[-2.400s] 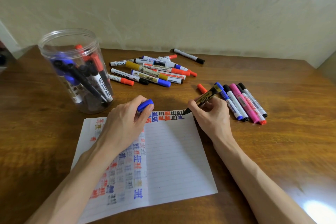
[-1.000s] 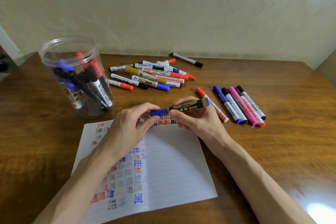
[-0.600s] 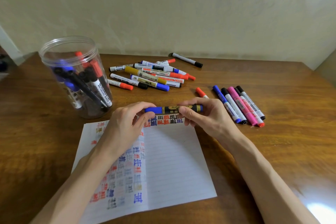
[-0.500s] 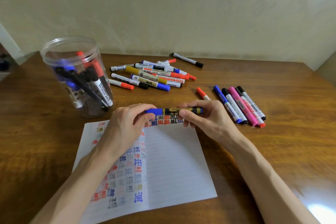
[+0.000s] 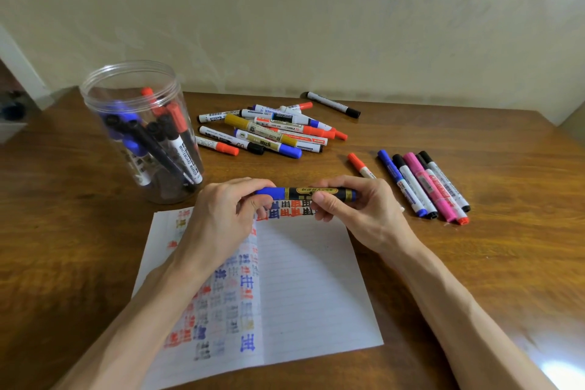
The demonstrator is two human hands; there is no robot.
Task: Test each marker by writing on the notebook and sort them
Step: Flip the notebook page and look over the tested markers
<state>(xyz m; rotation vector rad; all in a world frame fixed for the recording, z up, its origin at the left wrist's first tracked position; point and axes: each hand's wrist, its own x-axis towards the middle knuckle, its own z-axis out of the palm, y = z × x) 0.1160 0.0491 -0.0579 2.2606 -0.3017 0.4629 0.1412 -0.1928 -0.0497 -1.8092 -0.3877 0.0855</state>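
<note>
Two grips on one marker (image 5: 305, 192), held level just above far edge of notebook (image 5: 310, 279), mid-surface (image 5: 474, 263). Left grip (image 5: 221, 222) pinches blue cap end. Right grip (image 5: 357, 215) curls round black-gold barrel. Cap looks seated. Judgement: marker light, rigid, smooth plastic, slightly slippery, not fragile. Best hold: mid-barrel, fingertips opposed. Row of markers (image 5: 424, 184) toward right edge; loose pile (image 5: 272, 130) toward far edge; jar (image 5: 139, 130) far left.

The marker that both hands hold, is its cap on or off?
On. The blue cap sits on the marker and no tip shows; the left hand grips the cap, the right hand the barrel.
</note>
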